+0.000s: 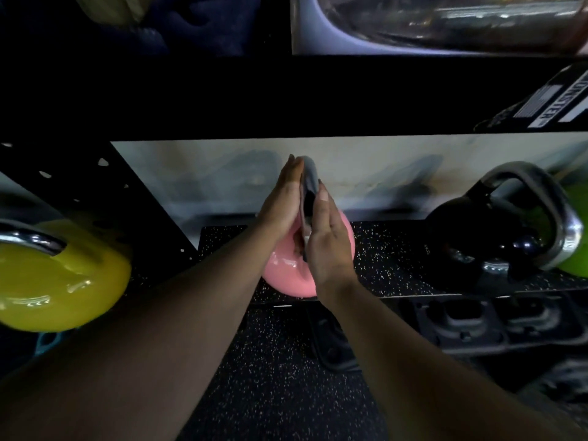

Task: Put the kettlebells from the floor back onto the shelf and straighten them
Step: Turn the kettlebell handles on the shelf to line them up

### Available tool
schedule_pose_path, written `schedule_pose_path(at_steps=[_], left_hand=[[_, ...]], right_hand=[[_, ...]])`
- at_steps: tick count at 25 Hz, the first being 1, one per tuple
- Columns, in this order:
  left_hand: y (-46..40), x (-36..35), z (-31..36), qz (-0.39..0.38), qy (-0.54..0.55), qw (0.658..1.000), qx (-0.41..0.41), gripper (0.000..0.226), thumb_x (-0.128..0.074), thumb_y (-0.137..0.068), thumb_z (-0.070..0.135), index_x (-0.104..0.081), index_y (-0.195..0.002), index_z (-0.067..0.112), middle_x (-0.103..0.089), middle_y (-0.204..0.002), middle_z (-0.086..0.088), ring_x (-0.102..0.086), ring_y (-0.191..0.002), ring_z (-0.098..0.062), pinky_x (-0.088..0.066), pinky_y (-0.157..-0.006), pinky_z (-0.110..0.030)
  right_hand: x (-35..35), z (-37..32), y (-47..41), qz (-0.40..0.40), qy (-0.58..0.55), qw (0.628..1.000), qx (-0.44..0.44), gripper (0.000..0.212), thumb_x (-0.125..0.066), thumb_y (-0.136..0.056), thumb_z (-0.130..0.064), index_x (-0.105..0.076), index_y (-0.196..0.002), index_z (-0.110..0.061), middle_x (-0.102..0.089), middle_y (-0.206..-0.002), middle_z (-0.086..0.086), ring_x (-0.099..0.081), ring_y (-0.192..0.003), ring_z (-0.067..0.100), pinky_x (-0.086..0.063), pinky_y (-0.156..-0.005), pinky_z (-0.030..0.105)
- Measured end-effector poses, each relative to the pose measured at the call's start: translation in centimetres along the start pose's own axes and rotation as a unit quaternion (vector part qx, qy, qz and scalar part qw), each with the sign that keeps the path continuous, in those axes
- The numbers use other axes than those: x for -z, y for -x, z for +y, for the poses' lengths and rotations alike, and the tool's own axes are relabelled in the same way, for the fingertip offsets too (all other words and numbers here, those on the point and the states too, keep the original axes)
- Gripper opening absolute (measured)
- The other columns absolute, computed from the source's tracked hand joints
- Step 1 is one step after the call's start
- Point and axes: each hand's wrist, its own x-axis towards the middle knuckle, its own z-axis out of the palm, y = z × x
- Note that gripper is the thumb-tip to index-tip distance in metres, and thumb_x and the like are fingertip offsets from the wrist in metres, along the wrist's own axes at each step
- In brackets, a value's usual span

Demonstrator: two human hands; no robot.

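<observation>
A pink kettlebell (286, 275) sits on the speckled black shelf mat (388, 249), near its front edge. Its steel handle (308, 183) points away from me. My left hand (280, 198) lies flat against the handle's left side with the fingers straight. My right hand (327, 237) presses the handle's right side, thumb on the metal. A black kettlebell (477, 237) with a chrome handle stands on the same shelf to the right. A green kettlebell (572, 243) is partly hidden behind it. A yellow kettlebell (57, 275) sits at the far left.
A black upright with holes (105, 186) separates the yellow kettlebell's bay from this one. A black crossbeam (286, 97) runs overhead. Below the shelf is speckled rubber floor (280, 377) with dark cast weights (471, 319) at the right. A pale wall (366, 173) backs the shelf.
</observation>
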Motion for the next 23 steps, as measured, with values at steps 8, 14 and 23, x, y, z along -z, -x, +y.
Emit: schedule_pose_path(at_steps=[8,14,23], left_hand=[[0.1,-0.1,-0.3,0.012,0.030,0.999,-0.035,0.086,-0.034,-0.081,0.082,-0.064,-0.118,0.010,-0.069,-0.116,-0.021,-0.066,-0.113,-0.030,-0.047,-0.106,-0.052],[0.1,0.7,-0.3,0.015,-0.002,1.000,-0.025,0.081,-0.036,-0.079,0.084,-0.062,-0.129,0.026,-0.067,-0.128,-0.009,-0.062,-0.122,-0.024,-0.042,-0.112,-0.051],[1.1,-0.2,0.3,0.046,-0.007,0.998,-0.029,0.081,-0.030,-0.075,0.084,-0.064,-0.121,0.027,-0.071,-0.117,-0.011,-0.067,-0.112,-0.027,-0.049,-0.104,-0.050]], right_hand=[[-0.2,0.4,-0.7,0.000,-0.057,0.998,0.012,0.040,-0.037,-0.105,-0.037,-0.052,-0.142,-0.027,-0.069,-0.113,-0.021,-0.063,-0.103,-0.012,-0.048,-0.077,0.003],[-0.8,0.7,-0.6,-0.019,-0.061,0.998,-0.006,0.042,-0.034,-0.104,-0.044,-0.051,-0.141,-0.034,-0.068,-0.126,-0.009,-0.061,-0.117,-0.002,-0.048,-0.104,0.025],[0.6,0.1,-0.6,-0.001,-0.049,0.999,-0.004,0.038,-0.036,-0.105,-0.041,-0.060,-0.132,-0.030,-0.076,-0.093,-0.008,-0.071,-0.081,0.000,-0.056,-0.060,0.020]])
